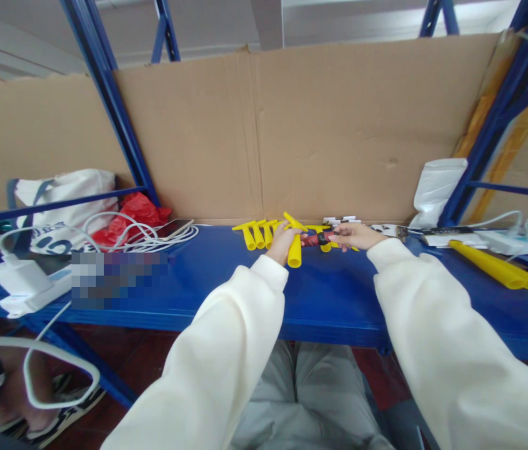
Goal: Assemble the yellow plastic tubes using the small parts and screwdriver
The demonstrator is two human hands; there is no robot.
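My left hand (283, 241) is wrapped round a yellow T-shaped piece (294, 251), whose wide tubular end points toward me. Just right of it lies a red and black item (316, 239), its left end close to the yellow piece. The fingers of my right hand (352, 236) are bent together at the right end of that red and black item. Several similar yellow T-shaped pieces (258, 235) stand in a row left of my left hand. More yellow parts (325, 246) show behind and under the red and black item, partly hidden.
Two long yellow cones (495, 265) lie on the blue shelf (338, 306) at right, near a white power strip (521, 242). White cables (170, 239), a red bag (139, 215) and a white bag (71, 206) are at left. Cardboard (329, 131) stands behind.
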